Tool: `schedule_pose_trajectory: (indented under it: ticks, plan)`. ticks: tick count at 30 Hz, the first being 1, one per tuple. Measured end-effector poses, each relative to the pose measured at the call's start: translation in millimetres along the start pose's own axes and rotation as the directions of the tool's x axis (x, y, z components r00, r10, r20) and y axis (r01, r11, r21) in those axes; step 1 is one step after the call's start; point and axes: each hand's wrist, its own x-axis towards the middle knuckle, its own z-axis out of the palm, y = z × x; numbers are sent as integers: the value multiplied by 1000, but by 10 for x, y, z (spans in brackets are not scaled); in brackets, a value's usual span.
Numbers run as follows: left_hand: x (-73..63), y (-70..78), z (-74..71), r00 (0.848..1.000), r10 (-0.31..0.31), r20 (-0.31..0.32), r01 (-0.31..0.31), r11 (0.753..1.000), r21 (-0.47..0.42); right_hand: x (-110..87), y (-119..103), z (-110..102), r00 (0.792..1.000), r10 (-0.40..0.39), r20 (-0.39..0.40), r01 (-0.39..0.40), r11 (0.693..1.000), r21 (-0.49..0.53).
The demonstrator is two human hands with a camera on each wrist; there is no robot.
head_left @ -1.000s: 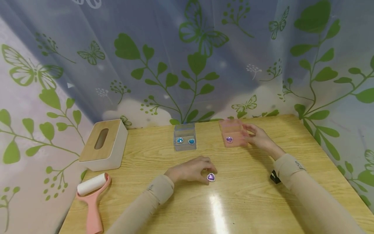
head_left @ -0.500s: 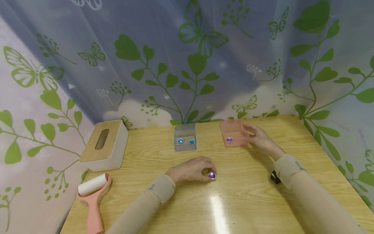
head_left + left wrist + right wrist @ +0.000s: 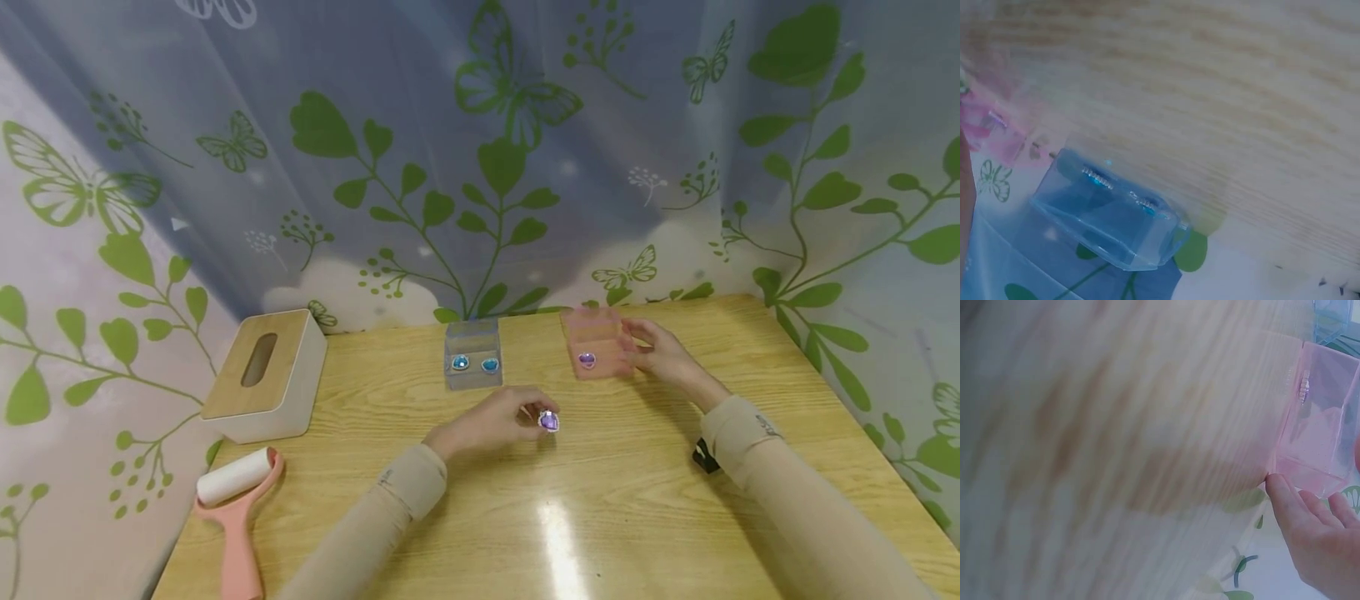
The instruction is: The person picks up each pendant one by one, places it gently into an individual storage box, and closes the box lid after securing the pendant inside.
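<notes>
My left hand (image 3: 498, 421) pinches a purple heart-shaped gem (image 3: 549, 421) with a silvery rim, above the table in front of the two boxes. My right hand (image 3: 663, 354) holds the right end of a translucent pink box (image 3: 607, 362), its lid up. In the right wrist view the thumb (image 3: 1282, 490) touches the corner of that box. One purple gem (image 3: 587, 360) sits inside the pink box. To its left stands an open translucent blue box (image 3: 472, 382) with two blue gems (image 3: 461, 362). Only a sliver of the left hand shows in the left wrist view.
A white tissue box (image 3: 288, 408) with a wooden top stands at the back left. In front of it lies a pink-handled lint roller (image 3: 236, 517). Beneath the right forearm is a small black object (image 3: 703, 457). A patterned curtain (image 3: 420, 167) hangs along the table's back edge.
My left hand has closed its fingers on the purple gem, lifted it off the table and moved it towards the boxes. The right hand stays at the pink box.
</notes>
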Motion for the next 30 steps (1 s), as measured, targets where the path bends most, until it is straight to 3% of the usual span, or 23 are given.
schedule_pose_trajectory:
  ticks: [11,30]
  plan:
    - [110,74,-110,986,47,-161,-53,998,-34,4,22,-6,1000,23,18,-23,1000,-4]
    - [499,193,-174,957,43,-287,-42,999,10,2,15,-12,1000,10,14,-10,1000,-6]
